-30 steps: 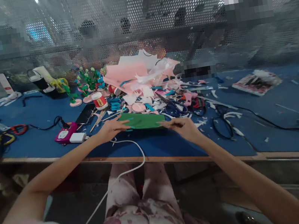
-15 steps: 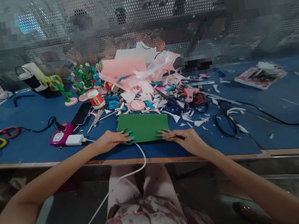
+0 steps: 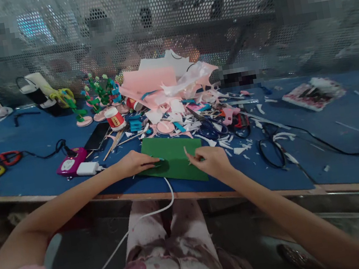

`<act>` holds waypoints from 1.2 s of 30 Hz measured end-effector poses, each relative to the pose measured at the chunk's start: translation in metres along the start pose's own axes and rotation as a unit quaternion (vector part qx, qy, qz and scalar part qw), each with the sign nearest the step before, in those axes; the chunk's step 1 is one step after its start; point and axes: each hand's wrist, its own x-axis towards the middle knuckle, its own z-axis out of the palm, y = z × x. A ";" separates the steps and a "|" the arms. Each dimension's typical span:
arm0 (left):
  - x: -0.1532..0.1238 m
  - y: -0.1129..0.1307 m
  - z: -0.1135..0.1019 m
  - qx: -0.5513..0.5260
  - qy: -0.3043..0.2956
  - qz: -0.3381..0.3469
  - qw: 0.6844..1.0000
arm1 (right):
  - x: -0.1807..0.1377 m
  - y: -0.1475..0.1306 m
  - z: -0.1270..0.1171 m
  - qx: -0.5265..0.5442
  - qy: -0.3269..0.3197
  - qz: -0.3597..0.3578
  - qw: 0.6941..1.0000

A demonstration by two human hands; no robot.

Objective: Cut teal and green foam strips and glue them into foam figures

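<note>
A green sheet [image 3: 171, 147] of paper or foam lies near the front edge of the blue table, its near edge slanting. My left hand [image 3: 139, 162] is over the sheet's left part, fingers stretched forward and close together; I cannot tell whether the fingertips touch it. Over the right part is my right hand [image 3: 210, 160], with the index finger extended and the other fingers partly curled. Nothing shows in either hand. A white cable [image 3: 170, 190] comes out from below the sheet and hangs over the table edge.
Paper scraps [image 3: 175, 108] and scissors [image 3: 210, 127] lie behind the sheet. On the left are a purple power adapter [image 3: 71, 163], a phone [image 3: 97, 137], a red paper cup [image 3: 115, 119] and small craft flowers [image 3: 101, 94]. Black cables [image 3: 272, 151] lie on the right.
Both hands have come off their flat press on the sheet's near edge. The sheet now reaches nearer to the table edge, most on the right. My right hand's fingers have partly curled.
</note>
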 end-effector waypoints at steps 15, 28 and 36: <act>0.019 -0.007 -0.008 -0.009 -0.179 0.070 0.981 | 0.013 -0.004 0.031 0.141 -0.129 -0.145 0.971; 0.013 -0.008 -0.003 0.101 -0.162 0.004 0.982 | 0.013 -0.007 0.032 0.108 -0.182 -0.032 0.977; 0.037 -0.015 0.012 0.228 -0.101 -0.021 0.968 | 0.013 -0.005 0.032 0.107 -0.177 -0.022 0.978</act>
